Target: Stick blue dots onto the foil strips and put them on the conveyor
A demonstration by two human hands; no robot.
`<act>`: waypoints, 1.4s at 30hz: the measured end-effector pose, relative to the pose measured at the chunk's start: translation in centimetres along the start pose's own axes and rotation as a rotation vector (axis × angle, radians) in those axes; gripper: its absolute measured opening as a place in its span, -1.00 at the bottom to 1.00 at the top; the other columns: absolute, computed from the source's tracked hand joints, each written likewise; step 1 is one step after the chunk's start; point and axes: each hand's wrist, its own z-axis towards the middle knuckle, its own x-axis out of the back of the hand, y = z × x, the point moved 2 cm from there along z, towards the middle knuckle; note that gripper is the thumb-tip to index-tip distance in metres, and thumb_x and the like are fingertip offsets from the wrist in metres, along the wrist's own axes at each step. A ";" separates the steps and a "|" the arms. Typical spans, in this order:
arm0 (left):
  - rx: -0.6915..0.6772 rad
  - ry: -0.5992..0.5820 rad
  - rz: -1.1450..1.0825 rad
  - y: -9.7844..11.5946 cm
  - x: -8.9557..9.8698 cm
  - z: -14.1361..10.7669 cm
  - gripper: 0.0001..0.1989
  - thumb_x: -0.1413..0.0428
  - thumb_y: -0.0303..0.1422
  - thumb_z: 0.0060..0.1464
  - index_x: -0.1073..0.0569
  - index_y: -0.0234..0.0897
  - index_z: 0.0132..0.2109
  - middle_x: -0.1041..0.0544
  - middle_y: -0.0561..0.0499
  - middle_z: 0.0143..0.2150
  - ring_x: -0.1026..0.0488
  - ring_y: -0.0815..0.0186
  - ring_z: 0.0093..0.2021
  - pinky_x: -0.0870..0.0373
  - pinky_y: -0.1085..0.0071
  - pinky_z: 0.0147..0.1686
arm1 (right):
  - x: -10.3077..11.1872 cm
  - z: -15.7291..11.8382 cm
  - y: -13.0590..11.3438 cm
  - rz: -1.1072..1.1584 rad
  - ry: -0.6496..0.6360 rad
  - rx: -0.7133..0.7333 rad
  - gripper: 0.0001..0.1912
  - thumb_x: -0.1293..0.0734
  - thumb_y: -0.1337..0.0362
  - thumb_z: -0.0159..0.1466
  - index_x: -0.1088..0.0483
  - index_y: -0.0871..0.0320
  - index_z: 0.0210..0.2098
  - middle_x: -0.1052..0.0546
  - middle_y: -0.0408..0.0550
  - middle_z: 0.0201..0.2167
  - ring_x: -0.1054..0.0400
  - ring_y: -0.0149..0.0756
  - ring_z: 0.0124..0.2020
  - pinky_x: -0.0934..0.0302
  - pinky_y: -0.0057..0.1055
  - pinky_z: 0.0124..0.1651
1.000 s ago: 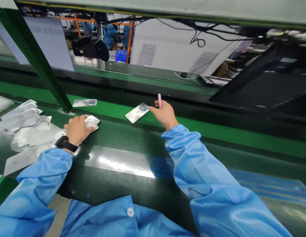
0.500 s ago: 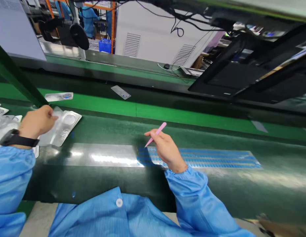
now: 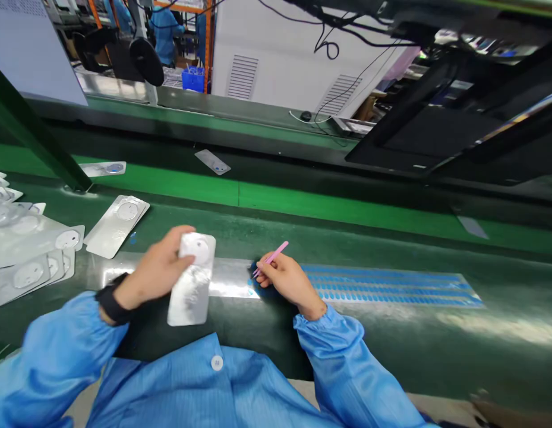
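A flat silvery-white piece with rounded corners and a circle near its top (image 3: 190, 294) is gripped by its upper left edge in my left hand (image 3: 162, 264). It is held over the left part of a long clear strip (image 3: 233, 279) lying on the bench. Pink tweezers (image 3: 276, 252) are pinched in my right hand (image 3: 289, 279), their tips pointing down at the strip's middle. Rows of small blue stickers (image 3: 387, 288) cover the right part of that strip. Whether the tweezer tips hold a sticker is too small to tell.
More such silvery-white pieces lie in a small stack (image 3: 117, 226) and a spread pile (image 3: 30, 249) at the left. A green post (image 3: 39, 134) rises there. Single pieces lie on the green belt (image 3: 280, 199) and beyond. Dark panels (image 3: 436, 131) stand at the back right.
My left hand has come right from the stack with a silvery-white piece in it. My right hand has shifted slightly left and down, tweezers still held.
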 end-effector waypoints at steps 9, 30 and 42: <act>-0.192 -0.288 0.298 0.7 -6.2 0.8 -0.63 -0.10 -0.47 0.01 -0.34 -0.32 0.01 -0.41 -0.14 0.02 -0.33 0.12 0.05 -0.26 0.22 0.05 | -0.1 0.1 -0.2 -0.032 -0.048 -0.003 -0.88 -0.35 0.30 0.16 -0.37 0.20 -0.47 -0.52 -0.12 -0.62 -0.39 -0.43 -0.63 -0.31 -0.52 -0.52; -0.345 -0.294 0.368 0.2 -7.4 0.2 -0.59 -0.30 -0.24 -0.10 -0.43 -0.16 -0.08 -0.51 -0.02 -0.06 -0.25 0.09 0.00 -0.15 0.15 -0.08 | -1.9 -1.1 -1.9 0.114 -0.034 0.030 -0.66 -0.38 0.00 0.08 -0.35 0.16 -0.50 -0.47 -0.13 -0.68 -0.33 -0.41 -0.67 -0.25 -0.49 -0.58; -0.386 -0.281 0.376 0.0 -7.7 -0.1 -0.61 -0.30 -0.22 -0.09 -0.42 -0.16 -0.09 -0.50 0.00 -0.10 -0.25 0.09 -0.01 -0.12 0.16 -0.11 | -4.0 -0.8 -1.0 0.025 0.033 -0.070 -0.79 -0.32 0.19 0.16 -0.33 0.15 -0.54 -0.45 -0.15 -0.69 -0.35 -0.40 -0.68 -0.26 -0.51 -0.62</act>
